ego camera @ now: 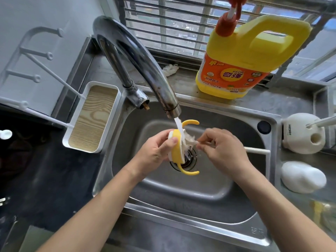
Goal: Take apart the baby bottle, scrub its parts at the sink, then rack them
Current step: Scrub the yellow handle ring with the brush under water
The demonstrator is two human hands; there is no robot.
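My left hand [155, 152] grips the yellow bottle collar [177, 149], which has two curved yellow handles, over the drain of the steel sink [218, 190]. Water runs from the chrome faucet [138, 64] onto it. My right hand [222, 147] holds a white bottle brush [256, 150]; its bristles press into the collar's opening and its handle sticks out to the right. A white dome-shaped bottle part [302, 176] lies on the right sink ledge.
A white drying rack [91, 117] with pegs and a wood-grain tray stands at the left. A yellow detergent jug [241, 57] sits on the window sill. A white holder [303, 136] with a brush stands on the right ledge.
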